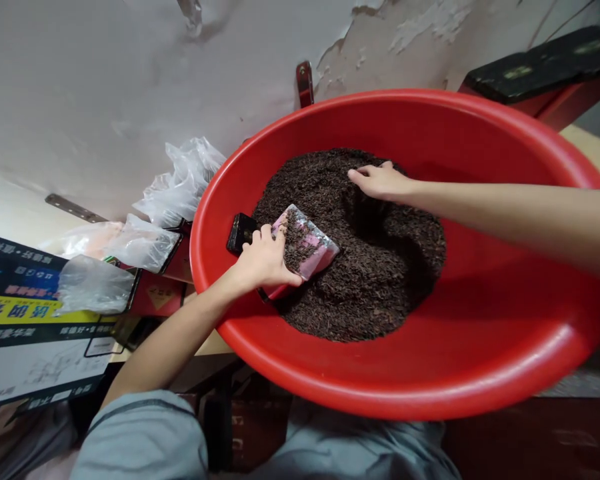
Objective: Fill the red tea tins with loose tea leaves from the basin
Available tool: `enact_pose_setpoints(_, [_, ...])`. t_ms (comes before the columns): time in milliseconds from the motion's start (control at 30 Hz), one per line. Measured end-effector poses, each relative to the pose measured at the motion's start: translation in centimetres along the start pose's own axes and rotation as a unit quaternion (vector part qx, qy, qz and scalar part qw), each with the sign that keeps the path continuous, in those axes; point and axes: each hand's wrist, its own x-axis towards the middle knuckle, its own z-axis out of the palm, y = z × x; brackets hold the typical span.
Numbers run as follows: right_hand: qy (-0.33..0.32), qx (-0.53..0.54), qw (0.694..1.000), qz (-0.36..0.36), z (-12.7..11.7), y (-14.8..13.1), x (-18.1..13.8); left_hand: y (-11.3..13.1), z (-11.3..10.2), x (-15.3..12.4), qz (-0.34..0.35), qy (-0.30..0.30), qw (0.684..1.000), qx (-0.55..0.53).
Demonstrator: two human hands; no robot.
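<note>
A big red plastic basin [505,347] holds a heap of dark loose tea leaves [380,267]. My left hand [263,260] grips a small pink foil pouch [313,243] at the heap's left edge; the pouch mouth is open and has leaves in it. A small black object [240,230] lies against the basin wall just behind that hand. My right hand [380,181] rests on top of the heap at the far side, fingers together and curved over the leaves; whether it holds any leaves is hidden.
Crumpled clear plastic bags [180,190] and printed cartons [25,313] lie left of the basin. A peeling white wall stands behind. A dark red stand with a black top [545,73] sits at the back right. My knees [145,440] are below the basin.
</note>
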Motion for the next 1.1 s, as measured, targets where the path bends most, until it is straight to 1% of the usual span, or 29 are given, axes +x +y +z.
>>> enact_pose_setpoints(67, [0.024, -0.003, 1.0, -0.005, 0.4, 0.3, 1.2, 0.3, 0.1, -0.1, -0.023, -0.006, 1.0, -0.014])
enact_pose_setpoints(167, [0.05, 0.034, 0.998, -0.031, 2.2, 0.1, 1.6, 0.7, 0.3, -0.1, -0.042, -0.007, 0.999, -0.022])
enact_pose_setpoints(300, [0.123, 0.102, 0.986, -0.053, 5.1, -0.3, 0.4, 1.0, 0.3, 0.4, -0.032, -0.001, 0.999, -0.017])
enact_pose_setpoints(367, [0.129, 0.157, 0.978, -0.039, 6.0, -0.6, -0.4, 1.1, 0.0, 0.6, -0.027, -0.006, 1.0, -0.015])
enact_pose_setpoints(533, [0.066, 0.292, 0.954, -0.002, 7.0, -1.6, -2.5, 1.2, -0.2, 0.5, -0.036, -0.003, 0.999, -0.015])
enact_pose_setpoints(700, [-0.002, 0.405, 0.913, 0.052, 7.0, -3.3, -4.1, 0.9, 0.3, 0.4, -0.034, 0.006, 0.999, -0.021])
enact_pose_setpoints(833, [-0.051, 0.468, 0.88, 0.063, 6.6, -5.6, -5.8, 0.9, 0.4, 0.4, -0.035, 0.01, 0.999, -0.023])
enact_pose_setpoints(933, [-0.096, 0.49, 0.864, 0.06, 6.5, -7.2, -7.6, 0.8, 0.6, 0.1, -0.037, 0.012, 0.999, -0.035])
enact_pose_setpoints(1000, [-0.141, 0.494, 0.857, 0.039, 6.7, -7.8, -8.9, 0.5, 0.7, -0.2, -0.035, 0.007, 0.999, -0.036])
enact_pose_setpoints(1033, [-0.175, 0.496, 0.85, 0.026, 6.8, -8.0, -9.4, 0.4, 0.8, -0.3, -0.029, 0.001, 0.999, -0.035])
enact_pose_setpoints(1100, [-0.261, 0.505, 0.822, 0.005, 7.3, -8.0, -10.3, 0.1, 0.8, -0.6, -0.015, -0.015, 0.999, -0.029])
